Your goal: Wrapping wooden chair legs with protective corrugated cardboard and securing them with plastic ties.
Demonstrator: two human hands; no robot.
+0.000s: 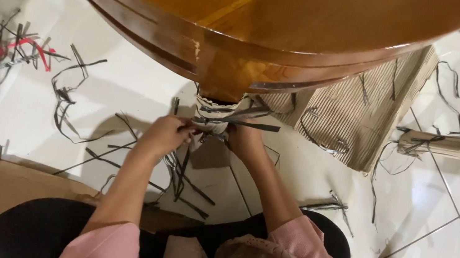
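Two hands, left hand (163, 134) and right hand (245, 141), pinch black straps (238, 118) wrapping the table leg (217, 111), fingers closed; a hard tug might snap a strap or jerk the paper wrap.

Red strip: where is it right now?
Head view, far left: the red strip lies on the white floor among black strips, left of the round wooden table and away from both hands.

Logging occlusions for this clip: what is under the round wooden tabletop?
Under the wooden tabletop a paper-wrapped table leg bound with dark straps shows. The left hand and right hand touch it. The leg's upper part and joint are hidden by the tabletop.
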